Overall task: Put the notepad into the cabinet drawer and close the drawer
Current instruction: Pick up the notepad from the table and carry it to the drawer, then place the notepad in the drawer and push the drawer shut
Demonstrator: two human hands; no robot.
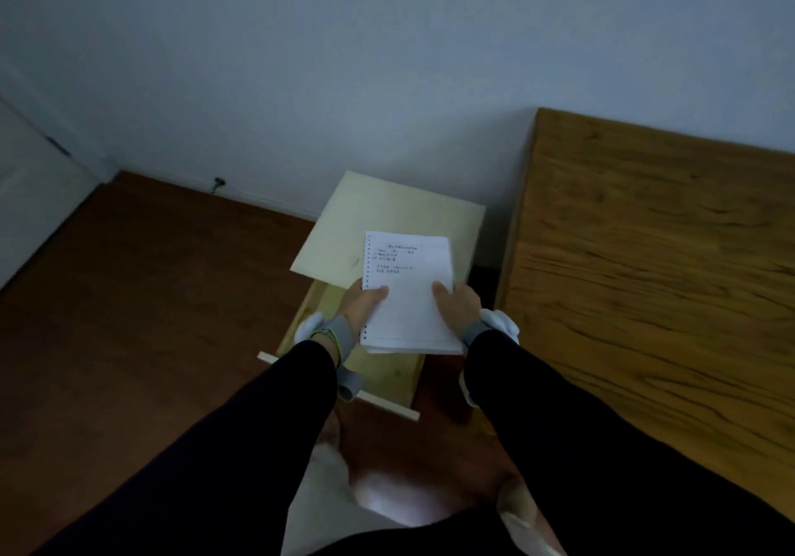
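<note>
I'm gripping the white spiral-bound paper notepad [406,293] with my left hand [359,303], and my right hand [456,306] is clamping its other edge, keeping it level above the open pale wooden cabinet drawer [387,372] for lowering in.

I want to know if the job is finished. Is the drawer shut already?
No, the drawer is pulled out from the cabinet, and both hands, left hand and right hand, hold the notepad above it.
</note>
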